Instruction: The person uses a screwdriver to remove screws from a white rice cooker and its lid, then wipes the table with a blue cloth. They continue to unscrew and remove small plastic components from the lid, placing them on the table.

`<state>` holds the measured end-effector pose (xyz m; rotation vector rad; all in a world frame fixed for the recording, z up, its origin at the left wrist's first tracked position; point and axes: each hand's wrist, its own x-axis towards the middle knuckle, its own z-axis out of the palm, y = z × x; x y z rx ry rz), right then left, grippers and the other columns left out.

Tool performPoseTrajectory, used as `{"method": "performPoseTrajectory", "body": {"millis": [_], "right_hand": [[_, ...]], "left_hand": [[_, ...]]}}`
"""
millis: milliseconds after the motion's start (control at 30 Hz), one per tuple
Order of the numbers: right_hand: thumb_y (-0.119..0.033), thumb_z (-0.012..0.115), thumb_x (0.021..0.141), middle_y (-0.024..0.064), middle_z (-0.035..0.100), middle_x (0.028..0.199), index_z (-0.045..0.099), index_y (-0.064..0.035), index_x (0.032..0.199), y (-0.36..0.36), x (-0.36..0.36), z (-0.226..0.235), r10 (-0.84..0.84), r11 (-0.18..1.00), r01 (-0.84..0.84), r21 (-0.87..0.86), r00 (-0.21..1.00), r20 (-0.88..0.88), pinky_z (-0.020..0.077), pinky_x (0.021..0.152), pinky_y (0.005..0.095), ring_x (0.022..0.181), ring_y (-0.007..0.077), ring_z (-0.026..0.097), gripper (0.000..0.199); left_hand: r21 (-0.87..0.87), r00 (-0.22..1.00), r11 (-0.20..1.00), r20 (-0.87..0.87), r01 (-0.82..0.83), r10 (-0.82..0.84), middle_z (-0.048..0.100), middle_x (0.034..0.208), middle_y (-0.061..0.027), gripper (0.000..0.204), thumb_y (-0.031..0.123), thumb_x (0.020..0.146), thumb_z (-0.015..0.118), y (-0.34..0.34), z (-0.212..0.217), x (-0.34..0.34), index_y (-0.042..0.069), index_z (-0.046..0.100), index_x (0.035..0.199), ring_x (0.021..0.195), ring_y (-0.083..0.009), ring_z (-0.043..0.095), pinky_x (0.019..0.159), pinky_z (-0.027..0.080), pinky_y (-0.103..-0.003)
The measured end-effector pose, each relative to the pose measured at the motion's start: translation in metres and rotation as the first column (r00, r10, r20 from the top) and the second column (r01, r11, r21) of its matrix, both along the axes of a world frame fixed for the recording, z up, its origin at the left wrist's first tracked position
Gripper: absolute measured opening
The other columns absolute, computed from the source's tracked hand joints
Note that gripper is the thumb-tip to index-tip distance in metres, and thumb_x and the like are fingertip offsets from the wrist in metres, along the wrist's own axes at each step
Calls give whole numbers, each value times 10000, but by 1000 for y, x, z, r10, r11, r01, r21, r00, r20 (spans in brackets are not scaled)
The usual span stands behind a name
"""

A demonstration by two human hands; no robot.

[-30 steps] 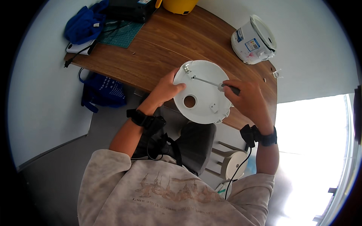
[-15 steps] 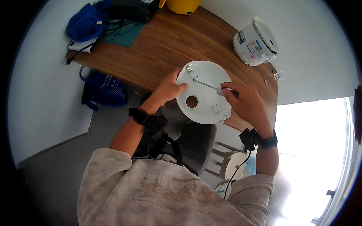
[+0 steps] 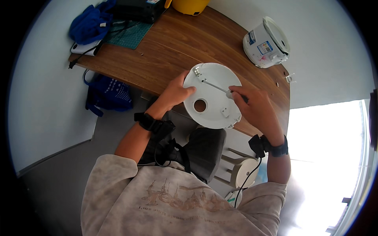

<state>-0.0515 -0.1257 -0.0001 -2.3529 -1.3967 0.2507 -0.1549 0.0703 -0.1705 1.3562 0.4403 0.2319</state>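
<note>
A round white plastic lid (image 3: pixel 214 96), apparently from a rice cooker, is tilted over the table's near edge, its inner side toward me. It has a round hole low on its left part and small fittings near the rim. My left hand (image 3: pixel 176 91) grips its left edge, thumb on the face and fingers behind. In my right hand (image 3: pixel 254 103) is a screwdriver (image 3: pixel 216 86), its handle mostly hidden by my closed fingers. The shaft points up and left, with the tip at the metal fitting (image 3: pixel 199 74) by the upper left rim.
A white rice cooker body (image 3: pixel 264 45) stands at the table's far right, small clear plastic pieces (image 3: pixel 290 78) near it. A green cutting mat (image 3: pixel 128 36), a black case (image 3: pixel 138 10), blue cloth (image 3: pixel 91 24) and a yellow container (image 3: pixel 190 6) occupy the far left. A stool (image 3: pixel 244 173) stands below.
The screwdriver's tip has shifted slightly up and left, from the lid's face to the metal fitting. My left hand keeps its grip on the lid, which has barely moved.
</note>
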Motion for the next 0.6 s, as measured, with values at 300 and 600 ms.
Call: {"method": "performPoseTrajectory", "body": {"millis": [300,600], "right_hand": [[-150,610,939,190,647,666,667,-2,807,22,-23,7,148,982,-99,-163,933,329,561,620,428,669,365,684,207],[-189,732,846,191,666,692,672,7,762,41,-45,15,178,929,-31,-368,910,374,566,579,414,657,353,701,221]], "left_hand": [[63,998,996,-29,-62,64,630,1287,-180,573,35,872,654,-4,-1,-1,-25,482,1415,1160,-256,631,965,514,-377],[281,976,938,-24,-202,218,675,1135,-270,490,129,852,657,-23,1,3,-64,484,1267,1040,-373,685,893,530,-423]]}}
